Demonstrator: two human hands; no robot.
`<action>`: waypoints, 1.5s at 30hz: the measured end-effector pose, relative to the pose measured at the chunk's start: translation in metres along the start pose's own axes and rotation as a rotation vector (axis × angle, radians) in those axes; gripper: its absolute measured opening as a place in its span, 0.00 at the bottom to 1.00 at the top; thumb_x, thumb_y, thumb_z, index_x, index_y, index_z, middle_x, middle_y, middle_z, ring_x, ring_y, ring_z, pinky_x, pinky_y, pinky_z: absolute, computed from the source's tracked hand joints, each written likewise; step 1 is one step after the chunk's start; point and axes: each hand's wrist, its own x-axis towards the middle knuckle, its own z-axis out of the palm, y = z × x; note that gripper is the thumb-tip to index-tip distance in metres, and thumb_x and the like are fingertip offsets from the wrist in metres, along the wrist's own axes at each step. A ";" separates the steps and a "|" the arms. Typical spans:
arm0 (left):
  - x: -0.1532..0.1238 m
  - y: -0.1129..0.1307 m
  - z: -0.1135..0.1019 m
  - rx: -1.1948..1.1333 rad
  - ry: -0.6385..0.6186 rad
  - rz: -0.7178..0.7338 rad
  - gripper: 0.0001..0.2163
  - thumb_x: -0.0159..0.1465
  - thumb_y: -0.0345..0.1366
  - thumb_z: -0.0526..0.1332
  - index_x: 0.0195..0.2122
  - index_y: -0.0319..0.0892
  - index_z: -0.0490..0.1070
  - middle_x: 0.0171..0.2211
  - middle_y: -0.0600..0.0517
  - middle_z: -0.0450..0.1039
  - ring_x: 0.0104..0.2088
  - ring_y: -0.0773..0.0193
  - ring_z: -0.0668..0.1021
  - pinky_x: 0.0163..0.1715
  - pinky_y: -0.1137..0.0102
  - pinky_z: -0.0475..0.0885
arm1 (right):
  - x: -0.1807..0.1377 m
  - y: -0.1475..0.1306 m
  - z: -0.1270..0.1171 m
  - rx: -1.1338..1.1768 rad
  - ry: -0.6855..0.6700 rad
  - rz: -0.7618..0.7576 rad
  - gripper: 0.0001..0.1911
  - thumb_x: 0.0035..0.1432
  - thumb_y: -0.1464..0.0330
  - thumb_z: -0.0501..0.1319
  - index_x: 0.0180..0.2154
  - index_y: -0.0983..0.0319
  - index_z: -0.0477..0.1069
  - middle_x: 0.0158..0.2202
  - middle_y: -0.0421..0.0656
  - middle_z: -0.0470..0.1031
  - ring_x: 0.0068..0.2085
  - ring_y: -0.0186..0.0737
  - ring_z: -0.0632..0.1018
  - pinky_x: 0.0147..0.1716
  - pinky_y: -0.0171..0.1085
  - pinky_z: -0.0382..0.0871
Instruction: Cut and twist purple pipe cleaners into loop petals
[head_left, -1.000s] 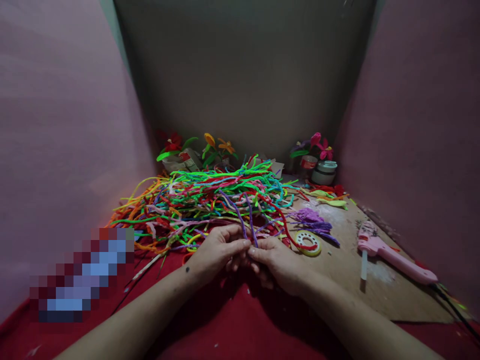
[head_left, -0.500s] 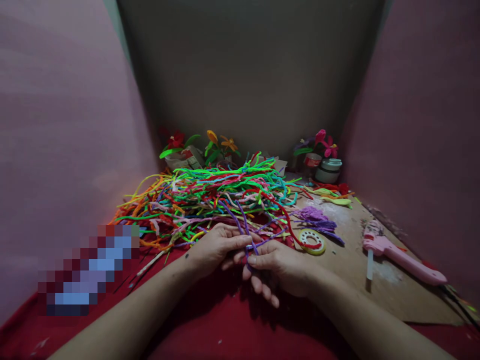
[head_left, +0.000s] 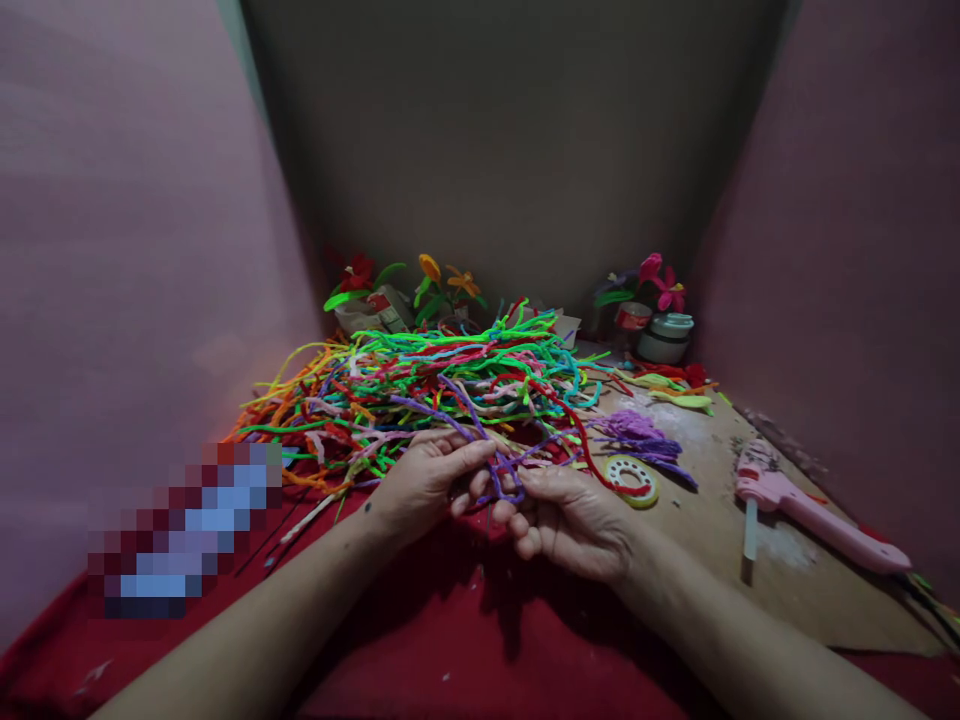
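Crossed and looped purple pipe cleaners [head_left: 507,480] are held between my two hands, low over the red cloth [head_left: 420,640]. My left hand [head_left: 431,480] pinches them between thumb and fingers, with long ends sticking up and away to the left. From the other side my right hand [head_left: 566,515] grips the same purple stems, its thumb and forefinger at the loop and the other fingers curled below. Just beyond the hands lies a big tangled heap of pipe cleaners [head_left: 427,365] in many colours.
On the right, a cardboard sheet [head_left: 705,560] carries a pink glue gun [head_left: 817,515], a tape roll [head_left: 631,482] and purple pipe-cleaner bundles [head_left: 645,445]. Behind stand a jar [head_left: 666,338] and pipe-cleaner flowers [head_left: 450,280]. Pink walls [head_left: 855,250] rise on both sides.
The purple stems are now bent into a tighter loop between my fingers. My right hand has turned and its fingers have curled in. The view has shifted slightly.
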 end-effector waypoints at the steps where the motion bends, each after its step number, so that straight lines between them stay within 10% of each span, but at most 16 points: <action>1: 0.000 0.000 0.000 0.003 0.002 0.000 0.11 0.55 0.40 0.60 0.30 0.35 0.71 0.12 0.58 0.63 0.10 0.78 0.60 0.10 0.80 0.50 | 0.001 0.001 0.000 0.005 0.030 -0.020 0.10 0.55 0.71 0.56 0.37 0.71 0.70 0.26 0.46 0.73 0.24 0.30 0.73 0.23 0.29 0.69; 8: -0.002 0.003 0.004 0.086 0.003 0.019 0.15 0.57 0.40 0.58 0.18 0.35 0.66 0.12 0.57 0.64 0.10 0.78 0.61 0.12 0.79 0.53 | 0.005 0.006 0.004 -0.073 0.099 -0.094 0.09 0.51 0.70 0.60 0.34 0.71 0.71 0.23 0.42 0.71 0.20 0.27 0.70 0.17 0.28 0.66; 20: -0.003 -0.001 0.006 0.155 -0.013 0.083 0.09 0.55 0.38 0.61 0.31 0.37 0.71 0.17 0.57 0.67 0.14 0.76 0.64 0.14 0.78 0.55 | 0.006 0.009 0.005 -0.159 0.316 -0.198 0.11 0.45 0.67 0.65 0.28 0.68 0.69 0.18 0.38 0.69 0.14 0.26 0.65 0.11 0.27 0.61; 45: -0.006 -0.004 0.018 0.183 0.152 -0.035 0.12 0.53 0.38 0.61 0.17 0.38 0.64 0.09 0.59 0.58 0.11 0.76 0.58 0.12 0.77 0.50 | 0.004 0.015 0.014 -0.688 0.364 -0.191 0.14 0.55 0.60 0.52 0.25 0.64 0.62 0.18 0.38 0.70 0.13 0.26 0.65 0.10 0.26 0.59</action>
